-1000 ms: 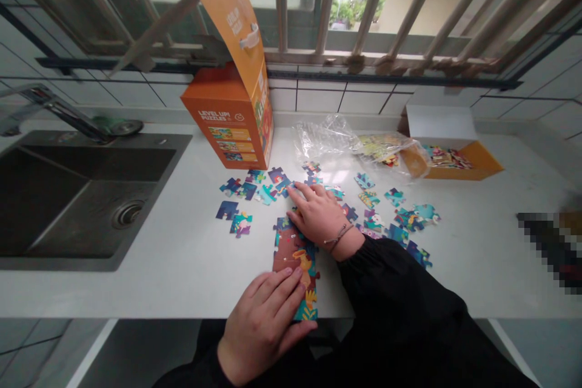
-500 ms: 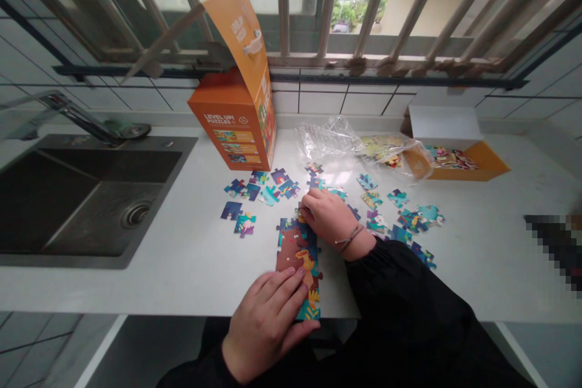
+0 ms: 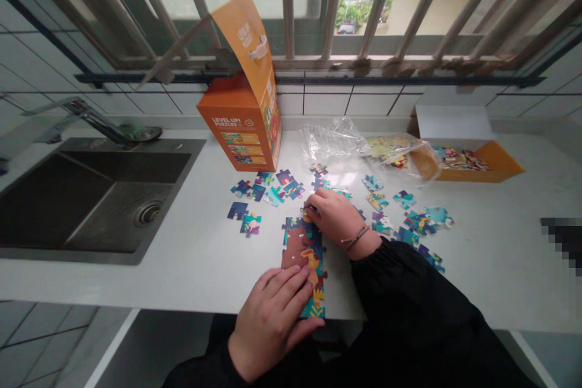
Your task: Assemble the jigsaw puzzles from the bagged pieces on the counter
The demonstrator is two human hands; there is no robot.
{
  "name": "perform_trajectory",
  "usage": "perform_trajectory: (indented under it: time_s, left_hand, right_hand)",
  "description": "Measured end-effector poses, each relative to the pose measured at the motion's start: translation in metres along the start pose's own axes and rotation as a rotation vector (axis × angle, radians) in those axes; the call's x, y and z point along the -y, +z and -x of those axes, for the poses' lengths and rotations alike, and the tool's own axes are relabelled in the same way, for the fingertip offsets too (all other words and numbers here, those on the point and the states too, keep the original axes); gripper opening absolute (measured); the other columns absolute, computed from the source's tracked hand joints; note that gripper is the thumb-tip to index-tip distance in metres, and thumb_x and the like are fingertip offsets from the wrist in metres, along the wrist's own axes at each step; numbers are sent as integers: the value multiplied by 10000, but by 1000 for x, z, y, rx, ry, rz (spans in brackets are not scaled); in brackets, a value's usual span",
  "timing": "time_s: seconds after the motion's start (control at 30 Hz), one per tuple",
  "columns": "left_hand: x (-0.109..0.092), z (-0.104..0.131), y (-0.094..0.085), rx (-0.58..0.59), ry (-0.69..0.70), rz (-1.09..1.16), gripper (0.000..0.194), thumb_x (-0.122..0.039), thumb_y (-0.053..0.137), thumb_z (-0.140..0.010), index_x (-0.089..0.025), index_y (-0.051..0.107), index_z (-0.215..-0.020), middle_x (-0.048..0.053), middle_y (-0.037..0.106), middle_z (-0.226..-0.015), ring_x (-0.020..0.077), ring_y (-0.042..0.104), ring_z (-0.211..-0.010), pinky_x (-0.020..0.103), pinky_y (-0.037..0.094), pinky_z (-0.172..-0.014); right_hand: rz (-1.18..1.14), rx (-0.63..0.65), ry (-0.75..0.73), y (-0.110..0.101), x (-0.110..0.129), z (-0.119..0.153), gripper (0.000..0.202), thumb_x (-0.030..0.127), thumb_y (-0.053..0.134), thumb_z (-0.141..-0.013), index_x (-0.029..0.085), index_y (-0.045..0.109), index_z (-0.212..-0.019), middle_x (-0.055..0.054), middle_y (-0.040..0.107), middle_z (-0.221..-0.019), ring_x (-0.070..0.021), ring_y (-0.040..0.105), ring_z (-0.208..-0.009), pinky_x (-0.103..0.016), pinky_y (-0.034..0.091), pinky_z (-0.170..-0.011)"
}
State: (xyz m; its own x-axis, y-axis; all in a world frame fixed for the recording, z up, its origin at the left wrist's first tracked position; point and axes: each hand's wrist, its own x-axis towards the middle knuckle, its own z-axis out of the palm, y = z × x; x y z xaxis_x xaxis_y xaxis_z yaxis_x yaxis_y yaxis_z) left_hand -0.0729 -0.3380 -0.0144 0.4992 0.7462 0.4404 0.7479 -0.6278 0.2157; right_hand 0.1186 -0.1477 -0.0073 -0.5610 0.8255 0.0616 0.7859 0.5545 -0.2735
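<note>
A partly joined jigsaw puzzle (image 3: 297, 248) with a brown animal and a yellow figure lies at the counter's front edge. My left hand (image 3: 275, 315) rests flat over its lower left part, fingers stretched out and thumb by the counter edge. At the puzzle's top end my right hand (image 3: 334, 218) is closed on a puzzle piece (image 3: 307, 216), mostly hidden under the fingers. Loose pieces (image 3: 249, 224) lie left of the puzzle, and more pieces (image 3: 407, 222) are scattered beyond my right forearm.
An orange puzzle box (image 3: 245, 127) stands upright with its lid raised. Clear plastic wrapping (image 3: 334, 139) lies beside it. An open yellow box (image 3: 502, 160) holds more pieces at the back right. A sink (image 3: 150, 194) is set into the counter at left, below window bars.
The view has shifted slightly, so everything appears a little farther right. Both hands keep nearly the same places on the puzzle.
</note>
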Motion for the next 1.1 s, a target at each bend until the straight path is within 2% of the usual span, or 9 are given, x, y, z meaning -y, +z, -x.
perform_trajectory:
  time_s: [0.3,0.43,0.5,0.57,0.63,0.77,0.87,0.97,1.1]
  left_hand:
    - [0,0,1,15,-11,26,499,-543,652,-1071,-186,690,-1418,91,750,-1437,266,697,-1304,414,510,-1112]
    - [0,0,-7,60,-54,90,552,-621,625,-1058,-217,663,-1431,114,724,-1465,303,671,-1338,494,476,-1172]
    - [10,-4,-15,48,-116,114,477,-543,614,-1085,-216,644,-1431,127,695,-1491,306,641,-1372,506,470,-1184]
    - [31,-12,-24,-12,-239,92,353,-370,591,-1103,-211,640,-1413,130,689,-1475,293,628,-1372,478,492,-1159]
    - [63,-25,-32,-62,-396,3,289,-321,538,-1104,-210,682,-1329,130,725,-1373,303,655,-1293,491,500,-1142]
    - [143,-57,-41,101,-686,-262,438,-396,470,-1071,-103,701,-1301,218,701,-1276,383,655,-1187,546,497,-1109]
    - [189,-76,-39,203,-748,-289,438,-422,516,-1007,-103,757,-1185,217,707,-1162,400,647,-1166,533,495,-1100]
    - [213,-85,-35,229,-761,-263,387,-408,594,-924,-132,783,-1118,200,708,-1114,388,665,-1108,506,515,-1068]
    - [227,-88,-34,207,-804,-220,351,-391,659,-849,-148,771,-1076,201,706,-1156,385,680,-1077,494,523,-1037]
  right_hand:
    - [-10,-17,-15,4,-2,0,185,250,569,-1086,212,746,-1048,-84,722,-1060,-218,658,-952,-314,447,-851]
    - [-43,-57,-40,7,-5,1,170,242,582,-1074,221,746,-1039,-77,718,-1031,-217,655,-923,-315,449,-838]
    - [-90,-118,-49,9,-8,1,151,218,591,-1058,224,739,-1030,-71,715,-1011,-213,652,-907,-311,453,-831]
    - [-154,-220,-36,8,-11,1,141,197,586,-1045,223,724,-1028,-63,711,-978,-213,652,-894,-309,456,-818]
    - [-214,-337,-5,7,-14,2,133,194,578,-1037,220,709,-1030,-55,703,-935,-214,650,-873,-313,457,-802]
    - [-269,-450,32,4,-17,2,127,211,572,-1028,215,698,-1032,-39,682,-863,-214,634,-817,-324,452,-778]
    - [-284,-464,36,3,-17,2,117,212,577,-1022,213,694,-1024,-37,682,-867,-208,631,-805,-322,450,-771]
    - [-295,-474,40,4,-18,2,112,217,581,-1020,216,693,-1021,-32,681,-867,-203,630,-800,-317,452,-768]
    - [-300,-472,63,3,-20,1,104,219,591,-1014,216,695,-1014,-29,678,-858,-199,627,-790,-314,453,-764]
